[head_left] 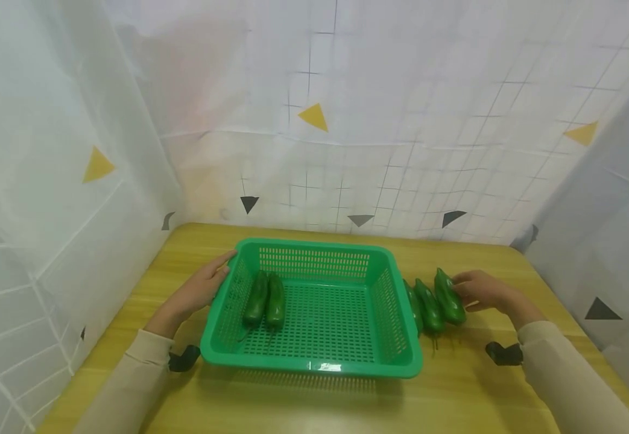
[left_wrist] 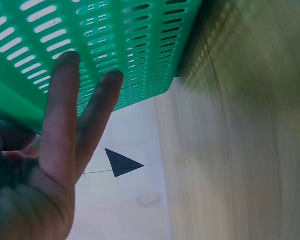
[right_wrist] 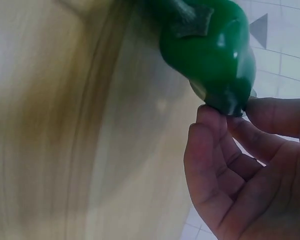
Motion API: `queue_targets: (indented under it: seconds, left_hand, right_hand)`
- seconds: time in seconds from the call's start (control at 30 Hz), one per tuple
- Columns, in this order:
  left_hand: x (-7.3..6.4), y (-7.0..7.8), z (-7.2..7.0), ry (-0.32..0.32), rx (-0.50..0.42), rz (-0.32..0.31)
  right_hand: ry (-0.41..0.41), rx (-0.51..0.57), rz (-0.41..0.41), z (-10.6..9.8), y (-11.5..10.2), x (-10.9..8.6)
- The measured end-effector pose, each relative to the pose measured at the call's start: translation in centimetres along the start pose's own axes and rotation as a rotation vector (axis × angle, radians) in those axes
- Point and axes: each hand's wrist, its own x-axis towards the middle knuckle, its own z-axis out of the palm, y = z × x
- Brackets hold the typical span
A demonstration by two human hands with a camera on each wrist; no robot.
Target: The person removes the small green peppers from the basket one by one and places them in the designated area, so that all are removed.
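My left hand [head_left: 203, 286] is at the left side of a green plastic basket [head_left: 314, 369]. In the left wrist view, two straight fingers [left_wrist: 60, 125] lie against the slotted wall of the basket. On the right, my right hand [head_left: 482, 289] pinches a glossy green pepper [head_left: 447, 296] between thumb and fingertips. The right wrist view shows that pepper [right_wrist: 210, 50] with its thick stem towards the camera. Next to it lies another green pepper [head_left: 429, 307], and a third [head_left: 414, 306] is partly hidden by the basket's right rim. Inside the basket, two green peppers [head_left: 275, 301] lie side by side at the left.
The wooden table [head_left: 292, 410] carries the basket and the peppers. White patterned sheeting [head_left: 401, 90] closes in the back and both sides. A black wrist strap piece [head_left: 184, 358] shows below each hand.
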Motion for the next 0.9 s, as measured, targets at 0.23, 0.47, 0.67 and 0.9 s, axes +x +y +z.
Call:
queue_targets:
  seconds: [0.23, 0.47, 0.67, 0.9]
  left_hand:
    - [0.0, -0.1, 0.0, 0.005, 0.019, -0.002]
    - [0.3, -0.2, 0.0, 0.018, 0.040, -0.005]
    - [0.4, -0.2, 0.0, 0.012, 0.019, -0.001]
    - [0.3, -0.2, 0.1, 0.027, 0.055, 0.013]
  right_hand:
    - [0.006, -0.032, 0.011, 0.4, 1.2, 0.3]
    - [0.002, -0.032, -0.002, 0.9, 2.1, 0.9]
    - [0.005, -0.024, -0.012, 1.1, 2.1, 1.1]
    - [0.025, -0.014, -0.006, 1.6, 2.0, 0.8]
